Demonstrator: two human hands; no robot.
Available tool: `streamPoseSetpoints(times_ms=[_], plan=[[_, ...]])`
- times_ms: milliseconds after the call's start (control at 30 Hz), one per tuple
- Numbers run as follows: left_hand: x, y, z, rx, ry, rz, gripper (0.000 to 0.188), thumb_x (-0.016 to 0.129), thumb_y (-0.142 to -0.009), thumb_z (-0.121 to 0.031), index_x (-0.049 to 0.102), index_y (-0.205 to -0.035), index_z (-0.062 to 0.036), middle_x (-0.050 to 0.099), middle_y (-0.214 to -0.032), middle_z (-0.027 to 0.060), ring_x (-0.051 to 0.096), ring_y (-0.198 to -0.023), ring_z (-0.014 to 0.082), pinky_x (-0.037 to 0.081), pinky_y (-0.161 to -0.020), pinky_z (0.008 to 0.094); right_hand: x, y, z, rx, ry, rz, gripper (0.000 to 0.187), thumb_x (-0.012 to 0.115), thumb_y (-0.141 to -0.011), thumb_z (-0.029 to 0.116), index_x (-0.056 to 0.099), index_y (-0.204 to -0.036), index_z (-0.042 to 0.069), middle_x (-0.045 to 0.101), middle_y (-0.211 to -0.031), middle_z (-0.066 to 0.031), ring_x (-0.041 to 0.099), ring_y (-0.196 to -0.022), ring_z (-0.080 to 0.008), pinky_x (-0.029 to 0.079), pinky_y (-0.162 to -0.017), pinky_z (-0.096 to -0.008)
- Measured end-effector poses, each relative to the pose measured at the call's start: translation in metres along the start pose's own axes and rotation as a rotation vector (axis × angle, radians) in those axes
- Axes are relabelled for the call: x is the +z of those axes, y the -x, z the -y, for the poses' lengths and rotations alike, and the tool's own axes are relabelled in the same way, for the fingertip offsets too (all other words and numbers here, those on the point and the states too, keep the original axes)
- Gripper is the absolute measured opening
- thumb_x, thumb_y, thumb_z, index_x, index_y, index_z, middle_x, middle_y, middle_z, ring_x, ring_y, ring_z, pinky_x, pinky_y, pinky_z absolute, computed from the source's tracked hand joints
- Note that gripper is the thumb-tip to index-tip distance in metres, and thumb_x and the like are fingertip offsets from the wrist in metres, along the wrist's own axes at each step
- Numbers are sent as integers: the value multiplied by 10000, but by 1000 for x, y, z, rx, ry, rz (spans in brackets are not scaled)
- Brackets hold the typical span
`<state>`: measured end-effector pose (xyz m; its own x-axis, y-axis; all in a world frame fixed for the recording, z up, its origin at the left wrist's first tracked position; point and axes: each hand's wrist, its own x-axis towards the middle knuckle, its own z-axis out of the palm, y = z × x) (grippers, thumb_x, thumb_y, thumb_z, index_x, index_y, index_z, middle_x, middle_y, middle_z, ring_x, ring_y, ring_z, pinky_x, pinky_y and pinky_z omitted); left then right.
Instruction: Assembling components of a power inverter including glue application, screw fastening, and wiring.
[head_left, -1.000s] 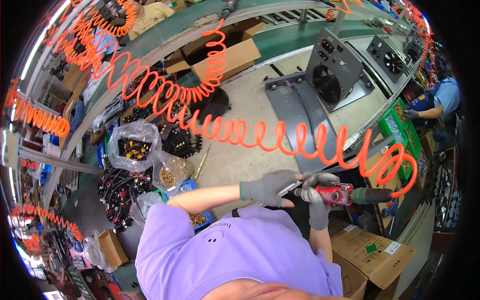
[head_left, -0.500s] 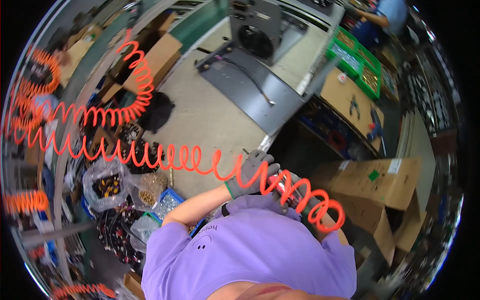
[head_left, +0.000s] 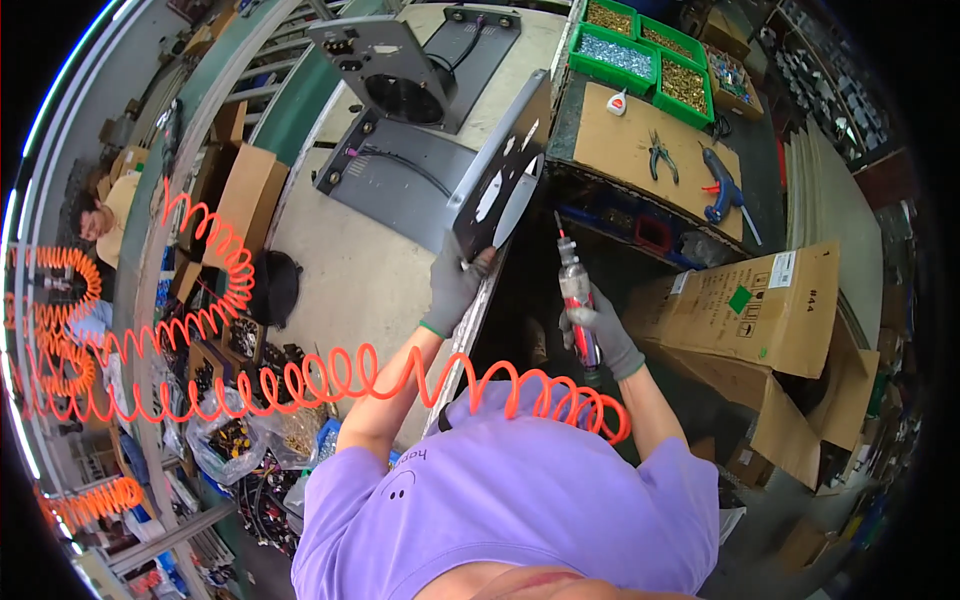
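My left hand (head_left: 460,285), in a grey glove, is closed on the lower corner of a dark metal panel with cut-outs (head_left: 487,172). This panel stands tilted at the near end of a grey metal base plate (head_left: 400,180). In my gloved right hand (head_left: 606,335) is a red and silver air screwdriver (head_left: 577,290), its bit pointing up and away from me. The screwdriver is apart from the panel. An upright panel with a round fan (head_left: 402,98) rises from the base plate's far side, and a black cable (head_left: 410,165) lies on the plate.
An orange coiled air hose (head_left: 330,385) crosses in front of my body. To the right, a cardboard-topped bench (head_left: 590,140) carries green screw bins (head_left: 612,62), pliers (head_left: 660,157) and a blue glue gun (head_left: 722,185). Below it stands an open carton (head_left: 740,310). Another person (head_left: 105,220) is at far left.
My left hand has moved from beside the screwdriver up to the panel and grips it. The panel now stands at the plate's near end. My right hand has moved outward with the screwdriver.
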<state>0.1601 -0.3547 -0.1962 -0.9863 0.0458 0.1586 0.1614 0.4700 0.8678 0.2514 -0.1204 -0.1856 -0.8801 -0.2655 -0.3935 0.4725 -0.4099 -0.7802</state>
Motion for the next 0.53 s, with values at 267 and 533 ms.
streamPoseSetpoints(times_ms=[267,533], plan=[[-44,20,26,63,-258,97,278,641,-808,-251,646,-1021,-73,644,-861,101,602,-795,208,460,-714,305,-18,-52,15,12,233,-27,510,667,-736,236,403,-1144,82,508,-689,-33,520,-495,-108,435,-427,-245],[-90,50,46,-85,-298,207,326,638,-834,-278,606,-1062,-48,604,-827,50,524,-754,123,439,-689,286,-12,-59,-9,0,288,20,527,651,-746,200,388,-1189,87,510,-717,-37,521,-495,-113,449,-431,-258]])
